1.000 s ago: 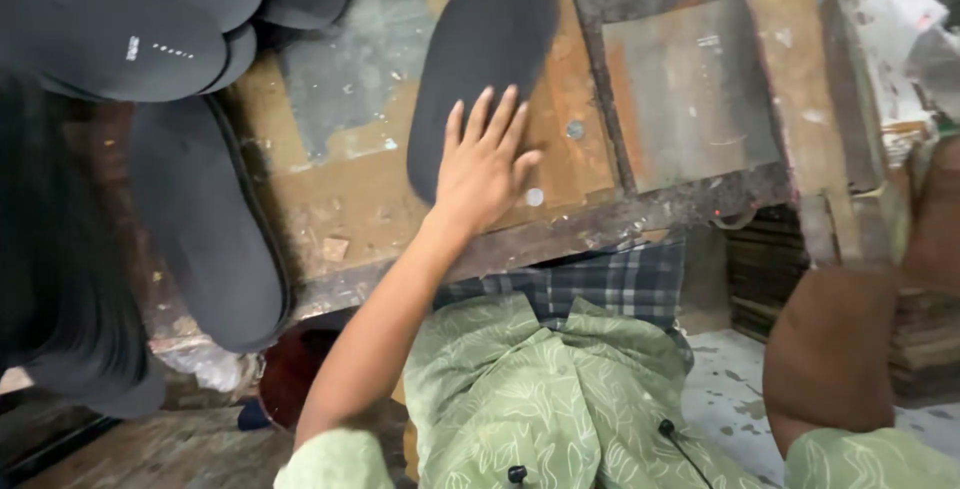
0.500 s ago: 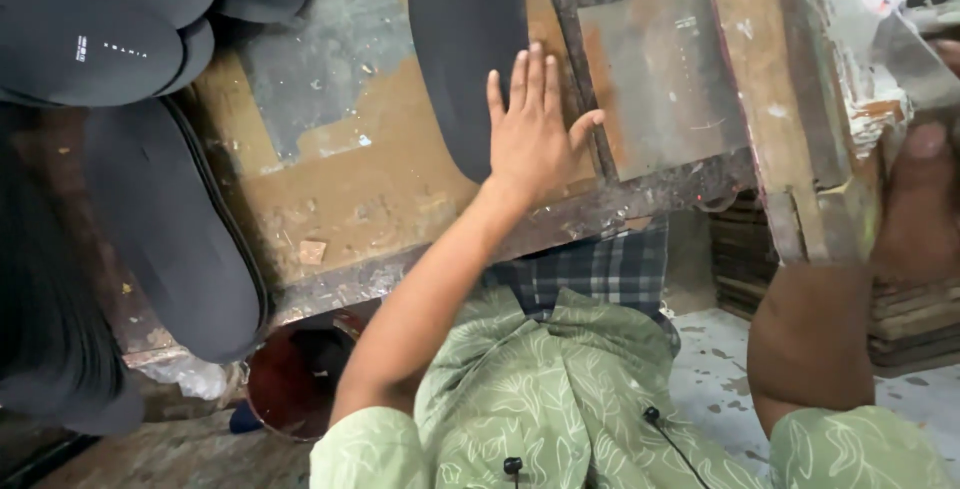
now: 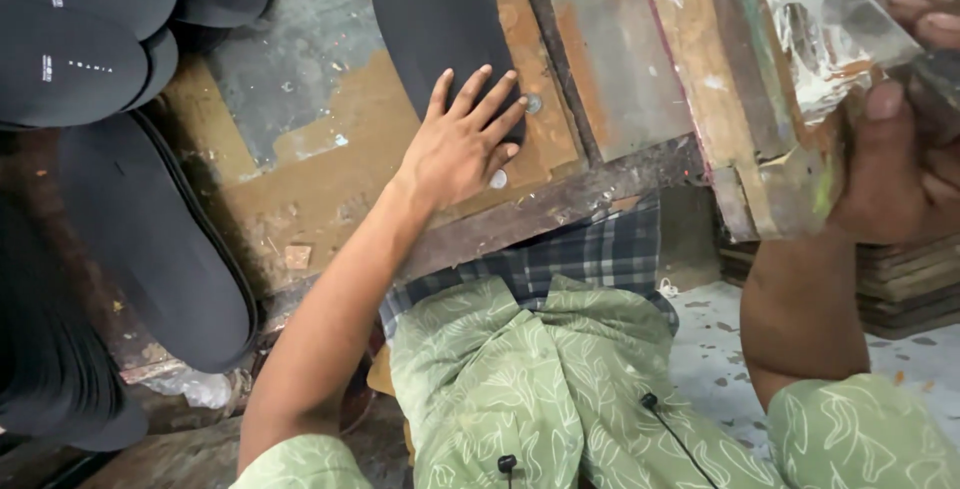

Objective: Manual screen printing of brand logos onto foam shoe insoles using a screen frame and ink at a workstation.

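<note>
Left hand (image 3: 462, 149) now flat, fingers spread, on the black sole's (image 3: 440, 19) near end — shifted along the tabletop (image 3: 300, 199) — right hand (image 3: 900, 169) grips a smeared frame (image 3: 800, 79).

I see the left hand (image 3: 462, 144) lying flat, fingers spread, on the lower end of a black sole (image 3: 440, 19) on the worn wooden workbench (image 3: 300, 189). At three o'clock, the right hand (image 3: 900, 164) grips a paint-stained frame (image 3: 790, 79). Stacked black soles (image 3: 80, 39) lie at ten o'clock.
</note>
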